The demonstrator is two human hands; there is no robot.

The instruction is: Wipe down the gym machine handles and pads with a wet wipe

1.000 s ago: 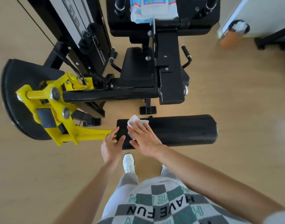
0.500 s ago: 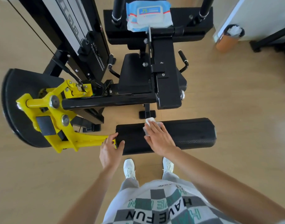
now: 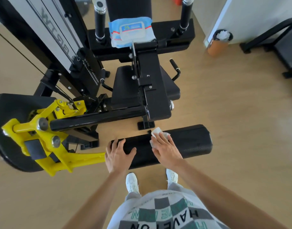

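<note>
Since a second ago the right hand [image 3: 166,150] has slid the wet wipe [image 3: 156,131] rightward to mid-length of the black roller pad [image 3: 189,141]. Its fingers [image 3: 161,140] lie straight and close together, pressing the wipe flat on the pad. The left hand [image 3: 117,156] rests on the pad's left end, fingers spread.

a gym room: black weight machine [image 3: 148,90] with roller pad [image 3: 188,141] on wood floor [image 3: 232,113].

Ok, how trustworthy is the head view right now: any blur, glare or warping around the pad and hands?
Head view, centre: the roller pad, wet wipe, left hand and right hand are sharp, evenly lit. Head view, edges: wide-angle bowing; the black shroud at far left smears. Head view: mild sheen on the black crossbar.
</note>
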